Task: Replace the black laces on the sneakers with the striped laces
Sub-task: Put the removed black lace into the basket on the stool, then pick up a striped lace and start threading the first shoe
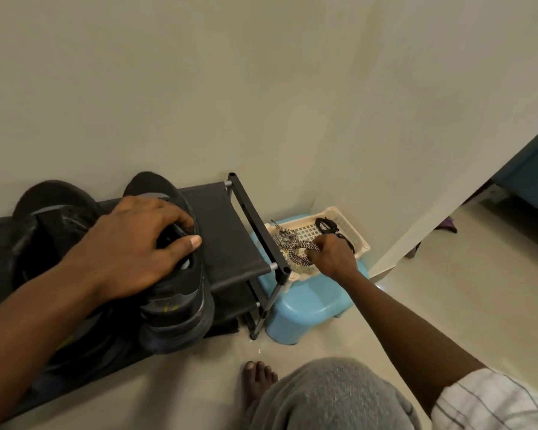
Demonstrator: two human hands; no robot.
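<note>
Head view: the striped laces lie bunched in a cream basket, which sits on a blue stool just beside the shoe rack.
Lace handling: probably light, limp and quick to tangle, so best taken near a tip with one strand drawn clear of the bunch.
Black laces: coiled at the basket's far side, apparently already off the shoes.
Right hand: reaches into the basket, fingers curled, pinching a striped strand.
Sneaker: dark, on the rack's top shelf, its near end past the front edge. The sole looks stiff and the upper soft, so the collar gives the firmest hold.
Left hand: grips the sneaker at its opening, fingers inside the collar, thumb outside.
Second sneaker: alongside at the left, partly hidden by the arm.
Eyelets: hidden.
</note>
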